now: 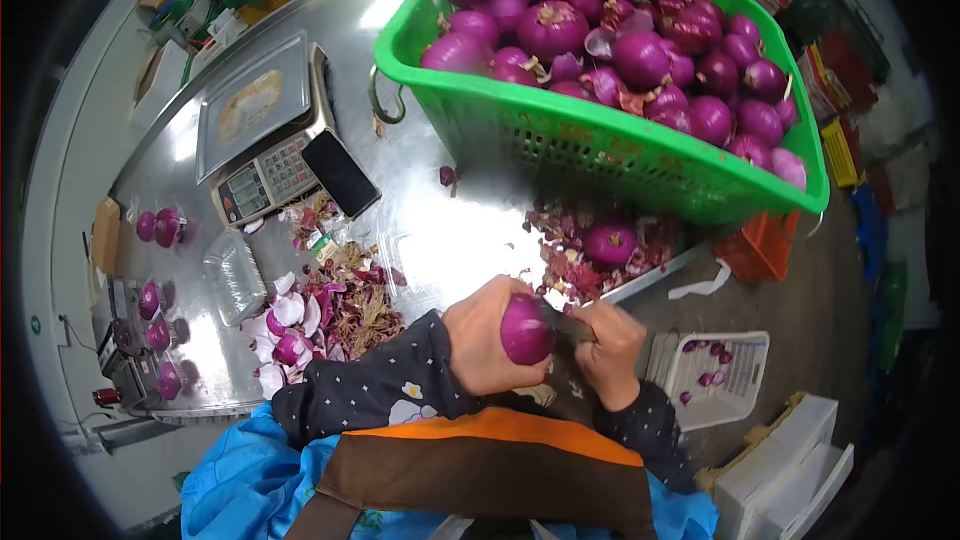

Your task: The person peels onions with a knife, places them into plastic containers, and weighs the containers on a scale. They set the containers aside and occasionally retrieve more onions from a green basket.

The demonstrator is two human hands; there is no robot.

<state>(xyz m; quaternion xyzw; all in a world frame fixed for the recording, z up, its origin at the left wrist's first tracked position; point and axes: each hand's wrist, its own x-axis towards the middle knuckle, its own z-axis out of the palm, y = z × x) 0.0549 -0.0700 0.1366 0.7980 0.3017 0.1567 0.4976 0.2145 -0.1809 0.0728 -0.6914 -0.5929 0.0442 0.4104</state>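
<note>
My left hand [488, 332] is closed around a peeled red onion [527, 330], held in front of my apron. Beside it, my right hand [607, 345] grips a small knife [568, 325] whose dark blade meets the onion's right side; its handle is mostly hidden by my fingers. Just beyond the hands, another red onion [609, 243] lies among loose skins at the table's edge. A heap of onion skins and roots [350, 305] is spread to the left of my left forearm.
A green crate [600, 120] full of red onions stands on the metal table [420, 230]. A scale [265, 140] with a phone [340, 175] against it, a clear tray [235, 278] and packed onions [158, 335] are left. A white basket [752, 380] with small onions sits lower right.
</note>
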